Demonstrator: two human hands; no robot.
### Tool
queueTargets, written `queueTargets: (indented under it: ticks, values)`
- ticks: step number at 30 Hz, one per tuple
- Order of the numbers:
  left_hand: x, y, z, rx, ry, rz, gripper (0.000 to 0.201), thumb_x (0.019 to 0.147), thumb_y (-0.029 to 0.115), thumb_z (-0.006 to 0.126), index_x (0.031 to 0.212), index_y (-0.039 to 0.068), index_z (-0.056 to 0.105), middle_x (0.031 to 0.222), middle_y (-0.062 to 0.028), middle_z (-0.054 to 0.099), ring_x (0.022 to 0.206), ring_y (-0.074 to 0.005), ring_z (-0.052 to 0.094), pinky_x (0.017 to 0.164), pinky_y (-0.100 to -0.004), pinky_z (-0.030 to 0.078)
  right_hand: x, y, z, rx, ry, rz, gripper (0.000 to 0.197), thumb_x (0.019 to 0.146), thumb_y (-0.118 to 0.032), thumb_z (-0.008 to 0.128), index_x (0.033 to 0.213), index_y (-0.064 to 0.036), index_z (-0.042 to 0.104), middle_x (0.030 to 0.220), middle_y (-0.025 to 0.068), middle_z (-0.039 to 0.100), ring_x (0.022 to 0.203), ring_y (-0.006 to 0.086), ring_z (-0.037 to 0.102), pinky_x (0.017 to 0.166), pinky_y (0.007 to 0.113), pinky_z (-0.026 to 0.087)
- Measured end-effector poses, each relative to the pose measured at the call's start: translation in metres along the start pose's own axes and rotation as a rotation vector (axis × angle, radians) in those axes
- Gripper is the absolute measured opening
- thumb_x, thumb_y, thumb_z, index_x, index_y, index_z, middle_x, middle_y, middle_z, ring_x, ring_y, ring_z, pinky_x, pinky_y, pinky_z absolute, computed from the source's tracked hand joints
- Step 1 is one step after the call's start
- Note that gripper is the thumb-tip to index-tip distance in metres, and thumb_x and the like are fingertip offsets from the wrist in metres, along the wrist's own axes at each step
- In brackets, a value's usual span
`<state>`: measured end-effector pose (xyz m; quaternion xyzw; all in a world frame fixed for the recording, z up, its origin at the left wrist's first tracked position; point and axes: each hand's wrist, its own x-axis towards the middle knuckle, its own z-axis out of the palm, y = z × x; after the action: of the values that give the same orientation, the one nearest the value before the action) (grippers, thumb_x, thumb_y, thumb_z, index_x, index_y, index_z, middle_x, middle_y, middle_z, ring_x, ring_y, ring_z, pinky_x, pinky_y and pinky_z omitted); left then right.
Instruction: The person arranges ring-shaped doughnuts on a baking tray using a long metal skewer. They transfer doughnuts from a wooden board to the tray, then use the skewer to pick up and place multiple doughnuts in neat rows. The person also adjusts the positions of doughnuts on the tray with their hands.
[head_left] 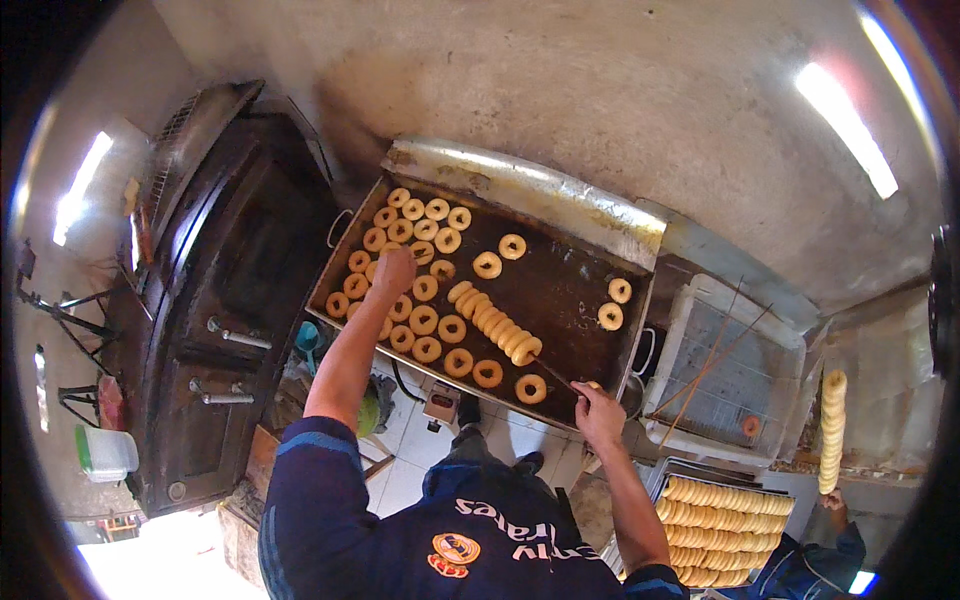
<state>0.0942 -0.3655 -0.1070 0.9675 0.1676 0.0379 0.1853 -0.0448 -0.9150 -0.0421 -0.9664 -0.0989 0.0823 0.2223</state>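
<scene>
A wide metal frying pan (pixel 560 240) of dark oil spreads before me, with pale dough rings (pixel 424 320) floating mostly on its left side. My right hand (pixel 599 415), at the pan's near right edge, is closed round a thin rod (pixel 555 372). A tight row of raw dough rings (pixel 495 322) is threaded on that rod, low over the oil. Over the floating rings on the left is my left hand (pixel 395 270). Its fingers look closed, and what they hold, if anything, is hidden.
Right of the pan stands a wire-bottomed tray (pixel 710 350) with long thin sticks across it and one ring inside. Rows of dough rings (pixel 725 530) fill a rack at lower right. Another person's hand (pixel 832 500) holds up a loaded stick. A dark cabinet (pixel 240 330) stands left.
</scene>
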Motion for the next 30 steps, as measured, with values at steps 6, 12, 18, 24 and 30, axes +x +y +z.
queueTargets:
  ticks: [6, 12, 18, 24, 30]
  values:
    - [0.02, -0.041, -0.036, -0.112, -0.227, -0.011, 0.032, 0.108, 0.031, 0.068, 0.113, 0.0, 0.073, 0.095, -0.0203, 0.072, 0.087, -0.0325, 0.072, 0.079, -0.0469, 0.058, 0.017, 0.032, 0.067, 0.294, 0.01, -0.034, 0.037, 0.099, -0.022, 0.071, 0.135, -0.0281, 0.081, 0.128, 0.0096, 0.082, 0.106, 0.0272, 0.081, 0.094, 0.039, 0.063]
    - [-0.043, 0.024, -0.171, -0.235, -0.091, 0.132, 0.029, 0.102, 0.03, 0.073, 0.112, 0.004, 0.08, 0.088, -0.0198, 0.078, 0.081, -0.0366, 0.076, 0.075, -0.0475, 0.058, -0.001, 0.059, 0.047, 0.612, 0.101, -0.077, 0.027, 0.1, -0.02, 0.075, 0.125, -0.0132, 0.083, 0.123, 0.0135, 0.083, 0.109, 0.0278, 0.081, 0.099, 0.036, 0.061]
    - [-0.122, 0.041, -0.101, -0.231, -0.064, 0.203, 0.019, 0.099, 0.021, 0.073, 0.104, 0.004, 0.078, 0.08, -0.0202, 0.075, 0.077, -0.0387, 0.076, 0.072, -0.0483, 0.059, -0.025, 0.084, 0.044, 0.411, 0.059, 0.0, 0.026, 0.095, -0.032, 0.082, 0.119, -0.0204, 0.082, 0.096, 0.0113, 0.082, 0.088, 0.0306, 0.081, 0.08, 0.042, 0.062]
    - [-0.18, 0.064, 0.004, -0.223, -0.04, 0.155, 0.019, 0.097, 0.022, 0.069, 0.098, 0.003, 0.075, 0.087, -0.0266, 0.075, 0.085, -0.048, 0.074, 0.076, -0.0591, 0.059, -0.079, 0.081, -0.074, 0.031, -0.112, 0.05, 0.023, 0.097, -0.029, 0.075, 0.119, -0.0217, 0.078, 0.089, 0.0102, 0.079, 0.083, 0.0357, 0.078, 0.076, 0.048, 0.061]
    - [-0.133, 0.016, 0.014, -0.056, -0.082, 0.025, 0.025, 0.099, 0.026, 0.072, 0.101, 0.002, 0.075, 0.089, -0.0258, 0.075, 0.085, -0.0451, 0.074, 0.076, -0.0565, 0.057, -0.07, 0.086, -0.056, -0.022, -0.107, -0.031, 0.023, 0.098, -0.026, 0.072, 0.12, -0.0203, 0.075, 0.089, 0.0134, 0.079, 0.082, 0.0402, 0.076, 0.073, 0.053, 0.059]
